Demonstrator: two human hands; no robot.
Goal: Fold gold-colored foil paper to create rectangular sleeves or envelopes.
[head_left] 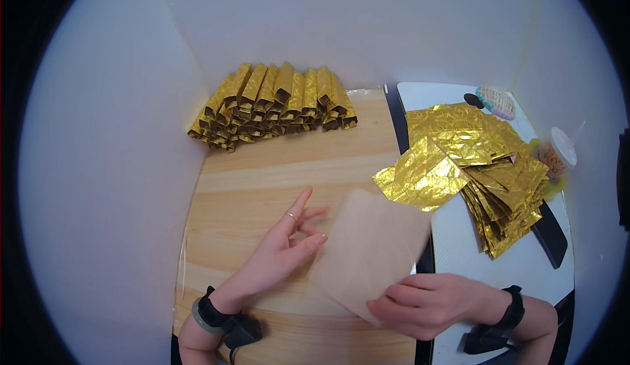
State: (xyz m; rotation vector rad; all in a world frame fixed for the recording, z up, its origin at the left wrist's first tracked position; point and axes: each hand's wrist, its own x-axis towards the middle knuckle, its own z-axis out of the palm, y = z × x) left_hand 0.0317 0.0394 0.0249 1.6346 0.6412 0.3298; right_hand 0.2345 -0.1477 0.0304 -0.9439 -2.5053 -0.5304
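1. Fingers of the right hand (426,302) pinch a brown paper sheet (367,250) at lower centre; left hand (282,250) spread wide, touching it.
2. Folded gold pieces (275,106) stacked upper left; flat gold sheets (485,174) wait at right.

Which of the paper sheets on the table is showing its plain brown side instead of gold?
The sheet between the two hands, pinched by the right hand and touched by the left hand. The loose sheets stacked at right all show crinkled gold foil.
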